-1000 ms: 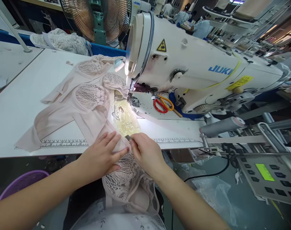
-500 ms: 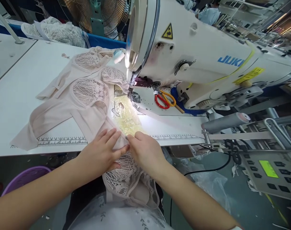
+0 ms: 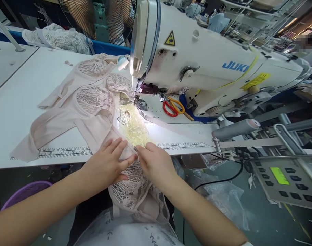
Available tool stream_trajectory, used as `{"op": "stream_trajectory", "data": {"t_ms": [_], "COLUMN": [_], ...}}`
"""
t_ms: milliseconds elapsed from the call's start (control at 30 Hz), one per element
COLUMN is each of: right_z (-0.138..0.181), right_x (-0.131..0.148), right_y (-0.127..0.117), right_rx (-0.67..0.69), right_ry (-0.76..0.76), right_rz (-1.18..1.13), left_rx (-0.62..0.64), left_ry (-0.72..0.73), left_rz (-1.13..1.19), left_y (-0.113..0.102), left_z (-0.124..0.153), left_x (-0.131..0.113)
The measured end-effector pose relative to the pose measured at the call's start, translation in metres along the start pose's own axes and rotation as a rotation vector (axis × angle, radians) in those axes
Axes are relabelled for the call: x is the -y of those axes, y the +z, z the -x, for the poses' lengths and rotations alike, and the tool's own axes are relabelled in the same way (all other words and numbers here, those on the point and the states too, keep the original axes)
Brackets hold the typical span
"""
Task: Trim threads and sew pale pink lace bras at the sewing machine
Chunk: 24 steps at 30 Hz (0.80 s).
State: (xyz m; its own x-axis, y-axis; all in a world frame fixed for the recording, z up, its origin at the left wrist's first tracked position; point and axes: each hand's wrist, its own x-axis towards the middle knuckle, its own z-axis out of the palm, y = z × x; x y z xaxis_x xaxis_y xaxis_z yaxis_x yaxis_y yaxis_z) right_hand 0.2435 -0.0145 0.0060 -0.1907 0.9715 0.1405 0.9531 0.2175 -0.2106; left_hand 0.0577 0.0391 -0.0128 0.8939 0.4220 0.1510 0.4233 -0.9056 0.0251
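Pale pink lace garment pieces [image 3: 91, 102] lie spread on the white sewing table [image 3: 22, 99] and hang over its front edge into my lap. My left hand [image 3: 108, 164] lies flat on the fabric at the table's edge, fingers stretched out. My right hand [image 3: 154, 164] is closed in a pinch on a small dark metal tool [image 3: 135, 149] whose tip touches the fabric's edge beside my left fingertips. A white JUKI sewing machine [image 3: 197, 65] stands just behind, its lit needle area [image 3: 138, 102] above a yellowish clear plastic sheet [image 3: 132, 128].
Red and orange-handled scissors [image 3: 172, 107] lie under the machine's arm. A ruler strip [image 3: 66, 151] runs along the table's front edge. A fan [image 3: 102, 17] and a lace pile [image 3: 58, 39] sit at the back. A control panel [image 3: 284, 179] is at right, a purple basket [image 3: 25, 193] at lower left.
Both hands stay on the fabric at the table's edge. My right hand has closed in toward my left fingertips, hiding most of the small tool. The view shifted slightly.
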Motion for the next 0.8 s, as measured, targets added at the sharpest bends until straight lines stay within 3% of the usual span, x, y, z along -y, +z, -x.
{"op": "stream_trajectory", "data": {"t_ms": [200, 400, 600, 700, 800], "right_z": [-0.016, 0.006, 0.029, 0.038, 0.042], "right_x": [0.005, 0.001, -0.005, 0.0, 0.01], "right_y": [0.005, -0.008, -0.022, -0.018, 0.0], "right_rx": [0.099, 0.168, -0.006, -0.111, -0.149], "right_ry": [0.042, 0.001, 0.022, 0.094, 0.02], "right_rz": [0.033, 0.062, -0.016, -0.242, -0.499], "left_rx": [0.066, 0.086, 0.039, 0.012, 0.011], "left_ry": [-0.006, -0.014, -0.037, -0.037, -0.054], "left_rz": [0.0, 0.007, 0.044, 0.053, 0.025], "left_y": [-0.008, -0.01, -0.002, 0.001, -0.001], "left_z": [-0.003, -0.003, -0.002, 0.0, 0.002], "left_x": [-0.001, -0.001, -0.003, 0.001, 0.013]}}
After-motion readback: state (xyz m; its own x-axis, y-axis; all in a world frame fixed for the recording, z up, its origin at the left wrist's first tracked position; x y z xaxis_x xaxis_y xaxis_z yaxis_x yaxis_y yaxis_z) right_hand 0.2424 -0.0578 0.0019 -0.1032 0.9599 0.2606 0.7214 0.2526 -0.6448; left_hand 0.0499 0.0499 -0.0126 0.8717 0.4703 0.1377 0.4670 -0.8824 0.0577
